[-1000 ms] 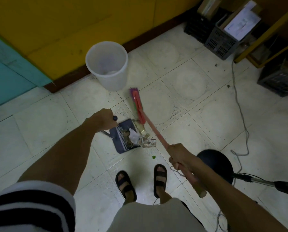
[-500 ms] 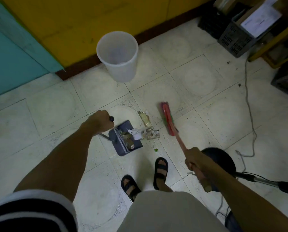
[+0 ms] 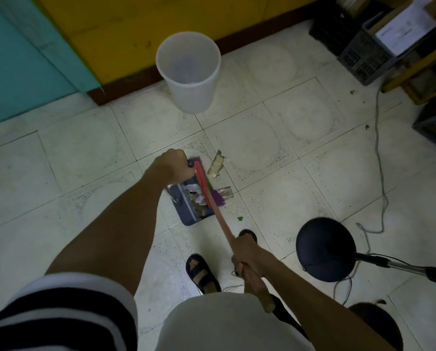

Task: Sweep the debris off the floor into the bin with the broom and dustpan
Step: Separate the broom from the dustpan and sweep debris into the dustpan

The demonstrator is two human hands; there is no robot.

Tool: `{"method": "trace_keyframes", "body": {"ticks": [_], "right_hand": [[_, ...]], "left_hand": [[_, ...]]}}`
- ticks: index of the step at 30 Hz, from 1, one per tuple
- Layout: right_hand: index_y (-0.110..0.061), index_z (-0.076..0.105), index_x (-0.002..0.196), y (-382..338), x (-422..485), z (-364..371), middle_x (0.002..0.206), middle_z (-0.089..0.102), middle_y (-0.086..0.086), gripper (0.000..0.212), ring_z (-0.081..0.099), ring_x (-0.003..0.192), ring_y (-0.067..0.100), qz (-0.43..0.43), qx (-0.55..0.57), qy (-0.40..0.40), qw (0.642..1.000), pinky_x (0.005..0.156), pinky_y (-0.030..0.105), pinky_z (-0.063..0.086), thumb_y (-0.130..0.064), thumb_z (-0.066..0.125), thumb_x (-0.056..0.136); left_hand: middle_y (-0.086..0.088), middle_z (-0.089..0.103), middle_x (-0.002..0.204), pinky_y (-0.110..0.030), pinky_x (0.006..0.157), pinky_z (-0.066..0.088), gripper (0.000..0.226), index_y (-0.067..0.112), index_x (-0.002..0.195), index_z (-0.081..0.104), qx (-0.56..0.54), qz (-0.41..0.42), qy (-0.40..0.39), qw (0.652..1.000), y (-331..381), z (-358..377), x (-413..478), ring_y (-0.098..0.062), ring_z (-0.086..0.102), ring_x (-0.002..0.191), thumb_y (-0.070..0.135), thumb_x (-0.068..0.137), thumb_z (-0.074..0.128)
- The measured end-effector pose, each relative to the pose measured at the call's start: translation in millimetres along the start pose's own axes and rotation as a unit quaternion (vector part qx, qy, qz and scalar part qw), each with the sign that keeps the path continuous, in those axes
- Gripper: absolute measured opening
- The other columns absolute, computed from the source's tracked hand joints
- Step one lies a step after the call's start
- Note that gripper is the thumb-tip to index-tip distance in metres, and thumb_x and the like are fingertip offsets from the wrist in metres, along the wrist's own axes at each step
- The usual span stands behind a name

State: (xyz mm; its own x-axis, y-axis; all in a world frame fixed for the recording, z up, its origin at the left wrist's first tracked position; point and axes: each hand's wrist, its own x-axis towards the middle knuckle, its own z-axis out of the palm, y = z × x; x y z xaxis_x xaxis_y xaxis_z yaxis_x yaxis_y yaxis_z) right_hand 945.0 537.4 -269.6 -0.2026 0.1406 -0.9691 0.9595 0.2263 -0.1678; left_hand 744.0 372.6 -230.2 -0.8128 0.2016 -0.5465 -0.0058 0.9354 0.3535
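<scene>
My left hand (image 3: pixel 172 166) grips the upright handle of the dark blue dustpan (image 3: pixel 186 209), which rests on the floor and holds crumpled paper scraps. My right hand (image 3: pixel 247 253) is closed on the red handle of the broom (image 3: pixel 211 201); its red head with purple bristles lies across the pan's mouth. A beige wrapper (image 3: pixel 217 165) and a clear plastic piece (image 3: pixel 225 193) lie on the tiles just right of the broom head. A small green scrap (image 3: pixel 240 218) lies nearer my feet. The white bin (image 3: pixel 189 79) stands upright by the wall.
My sandalled feet (image 3: pixel 203 274) stand just behind the pan. A black round stand base (image 3: pixel 325 249) with a pole is at the right, and a grey cable (image 3: pixel 379 148) trails across the tiles. Dark crates (image 3: pixel 363 57) sit at the back right. A yellow wall and teal door lie behind the bin.
The broom head swung left from the open tiles onto the dustpan's mouth. The wrapper and clear piece stayed outside the pan. My left hand kept hold of the dustpan.
</scene>
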Motion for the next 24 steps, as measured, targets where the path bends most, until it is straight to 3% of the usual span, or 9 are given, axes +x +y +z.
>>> {"method": "trace_keyframes", "body": {"ticks": [2, 4, 7, 10, 15, 24], "right_hand": [[-0.018, 0.040, 0.071, 3.2, -1.7, 5.7, 0.065, 0.047, 0.003, 0.026, 0.045, 0.049, 0.013, -0.012, -0.001, -0.005, 1.000, 0.042, 0.025, 0.042, -0.017, 0.040, 0.096], [-0.011, 0.047, 0.078, 7.3, -2.3, -4.3, 0.061, 0.051, 0.004, 0.022, 0.046, 0.041, 0.013, -0.006, -0.003, -0.003, 1.000, 0.035, 0.022, 0.037, -0.017, 0.040, 0.097], [-0.008, 0.056, 0.089, 10.0, -4.8, -36.5, 0.065, 0.056, 0.007, 0.020, 0.048, 0.042, 0.014, -0.035, -0.034, 0.009, 0.999, 0.040, 0.023, 0.037, -0.023, 0.044, 0.097], [-0.013, 0.053, 0.077, 8.1, -17.3, -75.6, 0.065, 0.048, 0.002, 0.026, 0.045, 0.050, 0.013, -0.095, -0.111, 0.049, 0.988, 0.045, 0.025, 0.038, -0.026, 0.045, 0.099], [0.003, 0.056, 0.114, -17.7, -11.8, -121.7, 0.076, 0.060, 0.008, 0.027, 0.056, 0.048, 0.015, -0.159, -0.158, 0.090, 0.970, 0.036, 0.019, 0.043, -0.016, 0.045, 0.098], [0.000, 0.057, 0.119, -83.4, 55.1, -158.6, 0.073, 0.059, 0.006, 0.038, 0.056, 0.048, 0.016, -0.191, -0.276, 0.149, 0.930, 0.035, 0.021, 0.041, -0.030, 0.043, 0.101]], "left_hand": [[-0.004, 0.043, 0.053, -0.022, 0.048, 0.030, 0.038, 0.012, 0.053, 0.040, 0.002, 0.004, 0.000, 1.000, 0.2, -0.7, -1.6, -0.016, 0.041, 0.050, 0.018, 0.087, 0.055], [-0.004, 0.043, 0.053, -0.022, 0.048, 0.030, 0.038, 0.012, 0.053, 0.041, 0.002, 0.003, 0.006, 1.000, 1.0, -0.3, -0.9, -0.014, 0.040, 0.048, 0.019, 0.088, 0.055], [-0.004, 0.044, 0.055, -0.023, 0.049, 0.032, 0.036, 0.012, 0.055, 0.041, 0.005, -0.004, 0.008, 1.000, 2.5, -0.5, 0.8, -0.016, 0.044, 0.051, 0.020, 0.087, 0.056], [-0.005, 0.046, 0.057, -0.023, 0.052, 0.034, 0.031, 0.012, 0.058, 0.041, 0.007, -0.032, 0.001, 0.999, 5.2, -1.6, -1.4, -0.020, 0.048, 0.057, 0.018, 0.084, 0.057], [-0.007, 0.046, 0.058, -0.022, 0.053, 0.033, 0.028, 0.011, 0.059, 0.042, -0.007, -0.094, -0.010, 0.995, -7.5, 7.5, -15.1, -0.016, 0.042, 0.051, 0.016, 0.081, 0.059], [-0.008, 0.050, 0.055, -0.023, 0.053, 0.037, 0.027, 0.007, 0.057, 0.048, -0.024, -0.165, 0.006, 0.986, -20.4, 27.0, -30.4, -0.020, 0.048, 0.051, 0.016, 0.080, 0.059]]}}
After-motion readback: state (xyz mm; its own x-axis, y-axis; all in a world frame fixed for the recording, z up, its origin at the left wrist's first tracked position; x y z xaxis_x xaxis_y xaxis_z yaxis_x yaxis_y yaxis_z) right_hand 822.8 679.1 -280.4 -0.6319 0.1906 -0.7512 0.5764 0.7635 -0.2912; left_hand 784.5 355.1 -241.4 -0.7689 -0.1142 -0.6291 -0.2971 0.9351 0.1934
